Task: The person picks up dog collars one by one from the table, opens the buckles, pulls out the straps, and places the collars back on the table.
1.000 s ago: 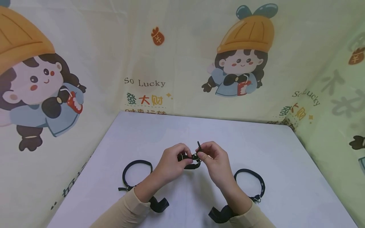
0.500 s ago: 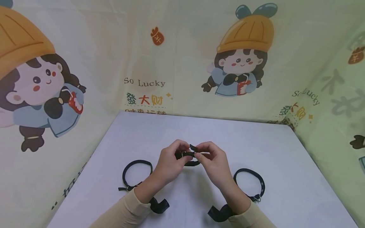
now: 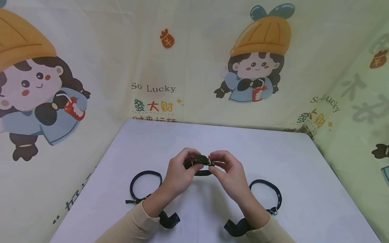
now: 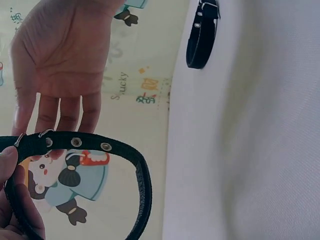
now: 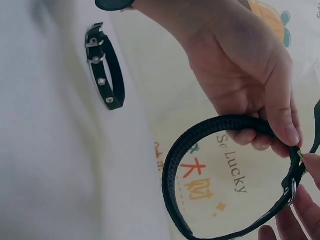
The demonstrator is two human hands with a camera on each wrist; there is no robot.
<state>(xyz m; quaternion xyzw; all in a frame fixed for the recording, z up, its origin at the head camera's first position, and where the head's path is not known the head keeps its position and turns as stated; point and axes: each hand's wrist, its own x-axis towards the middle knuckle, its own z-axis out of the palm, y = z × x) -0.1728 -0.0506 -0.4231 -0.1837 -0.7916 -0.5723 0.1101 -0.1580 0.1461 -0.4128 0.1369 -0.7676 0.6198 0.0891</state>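
Note:
A black pet collar (image 3: 201, 173) with metal buckle and eyelets is held up over the middle of the table, formed into a loop. My left hand (image 3: 180, 173) pinches it between thumb and fingers on the left, where the strap's end doubles back over the band. At the buckle side, my right hand (image 3: 231, 173) pinches the collar between thumb and fingertips. In the left wrist view, a row of eyelets shows on the collar (image 4: 142, 165). The right wrist view shows the collar (image 5: 172, 170) with its buckle between the two hands; part of the strap's end leaves the frame.
On the white table (image 3: 158, 138) lie two more looped black collars, one on the left (image 3: 146, 172) and one on the right (image 3: 278, 192). A black curved piece (image 3: 170, 220) sticks out by the left wrist, another (image 3: 235, 227) by the right. Printed cloth (image 3: 200, 67) hangs behind.
The strap's end, upright at the right hand's fingers before, has swung left and now lies folded along the band by the left hand. Both hands still hold the collar.

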